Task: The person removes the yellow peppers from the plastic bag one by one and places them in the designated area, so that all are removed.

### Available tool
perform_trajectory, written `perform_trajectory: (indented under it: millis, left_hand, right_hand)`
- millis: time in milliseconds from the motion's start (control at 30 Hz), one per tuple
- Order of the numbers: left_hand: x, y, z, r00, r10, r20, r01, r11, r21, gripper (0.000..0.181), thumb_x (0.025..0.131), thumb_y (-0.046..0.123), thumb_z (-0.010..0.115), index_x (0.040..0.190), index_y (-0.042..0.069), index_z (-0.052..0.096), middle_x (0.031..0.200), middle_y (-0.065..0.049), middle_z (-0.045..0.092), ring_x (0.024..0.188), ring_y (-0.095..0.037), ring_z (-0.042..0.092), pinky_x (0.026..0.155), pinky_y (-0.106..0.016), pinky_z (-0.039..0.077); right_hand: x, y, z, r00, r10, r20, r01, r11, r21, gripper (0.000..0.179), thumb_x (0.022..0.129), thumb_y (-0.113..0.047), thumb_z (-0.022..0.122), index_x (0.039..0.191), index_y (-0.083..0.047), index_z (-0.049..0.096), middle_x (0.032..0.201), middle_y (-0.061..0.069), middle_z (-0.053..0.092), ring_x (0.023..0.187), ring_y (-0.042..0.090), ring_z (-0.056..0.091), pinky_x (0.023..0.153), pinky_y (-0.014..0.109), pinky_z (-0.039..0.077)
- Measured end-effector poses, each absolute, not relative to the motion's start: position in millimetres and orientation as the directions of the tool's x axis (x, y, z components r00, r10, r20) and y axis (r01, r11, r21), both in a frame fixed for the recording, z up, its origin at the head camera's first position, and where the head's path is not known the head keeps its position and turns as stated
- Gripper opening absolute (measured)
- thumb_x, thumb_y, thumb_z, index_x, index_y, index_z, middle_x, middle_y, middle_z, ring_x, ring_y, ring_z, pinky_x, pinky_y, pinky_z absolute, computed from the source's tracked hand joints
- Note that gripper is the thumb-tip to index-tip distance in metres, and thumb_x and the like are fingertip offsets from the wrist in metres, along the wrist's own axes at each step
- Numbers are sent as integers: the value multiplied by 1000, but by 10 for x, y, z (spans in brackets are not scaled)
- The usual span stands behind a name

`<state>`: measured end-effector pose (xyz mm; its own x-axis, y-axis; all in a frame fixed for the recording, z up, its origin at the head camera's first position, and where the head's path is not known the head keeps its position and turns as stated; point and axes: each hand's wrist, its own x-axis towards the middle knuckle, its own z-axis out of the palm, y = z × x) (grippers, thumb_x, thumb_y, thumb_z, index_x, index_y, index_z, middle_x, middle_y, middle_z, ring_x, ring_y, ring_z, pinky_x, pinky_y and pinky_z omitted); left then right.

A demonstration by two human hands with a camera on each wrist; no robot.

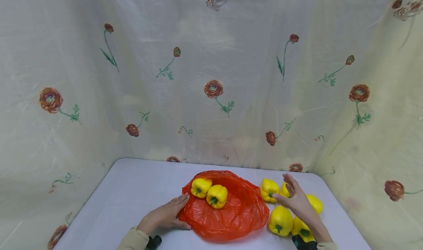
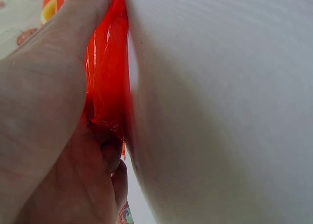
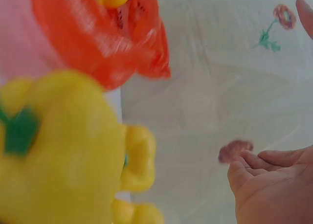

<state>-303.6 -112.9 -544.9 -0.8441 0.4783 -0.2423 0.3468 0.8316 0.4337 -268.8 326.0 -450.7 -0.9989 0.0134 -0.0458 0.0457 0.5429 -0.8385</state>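
Note:
A red plastic bag [image 1: 238, 209] lies spread on the white table, with two yellow bell peppers [image 1: 217, 196] on its upper left part. My left hand [image 1: 168, 211] rests at the bag's left edge, its fingers along the plastic; the left wrist view shows the red film [image 2: 108, 72] against the palm. Over the loose yellow peppers [image 1: 280, 221] at the right hovers my right hand [image 1: 299, 201], thumb and fingers spread apart with nothing between them. In the right wrist view a large pepper [image 3: 63, 150] is close to the camera, apart from the right hand [image 3: 276, 185].
Several yellow peppers [image 1: 314, 203] stand grouped right of the bag, some partly hidden by the right hand and forearm. Behind the table [image 1: 132, 184] hangs a pale curtain [image 1: 185, 95] printed with flowers, which also runs along both sides.

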Motion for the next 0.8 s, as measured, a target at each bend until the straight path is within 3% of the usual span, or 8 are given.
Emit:
perform_trajectory:
  millis: [233,467,600,800]
  left_hand:
    - [-3021,-1132,-5434,-843,485,-231,361,830,426,111,71,72,66,154,11,24,161,-7,22,146,-31,26,116,-51,29]
    - [-3013,-1127,-5407,-843,491,-218,372,826,424,110,72,71,67,153,11,25,161,-8,23,146,-32,26,116,-52,30]
    - [-3017,-1132,-5418,-844,491,-217,371,826,425,110,72,71,67,154,11,25,161,-8,23,146,-32,25,116,-52,29]
    - [-3015,-1137,-5425,-844,487,-225,359,825,436,110,72,70,67,154,11,25,161,-8,23,146,-32,25,116,-52,29]
  right_hand:
    - [-2773,2964,-4429,-999,-45,25,-44,493,-869,102,82,-44,74,154,-9,11,159,16,20,148,38,15,117,52,24]
    - [-2850,2686,-4504,-998,-63,28,-54,463,-885,94,79,-44,77,150,-14,23,153,11,33,141,34,33,110,51,38]
    - [-2892,2574,-4554,-997,-64,37,-62,459,-886,95,74,-48,80,148,-16,28,151,8,38,139,32,37,110,49,39]
    - [-2953,2462,-4532,-992,-107,67,-108,444,-889,89,77,-44,78,146,-14,31,149,10,41,139,33,37,109,50,40]
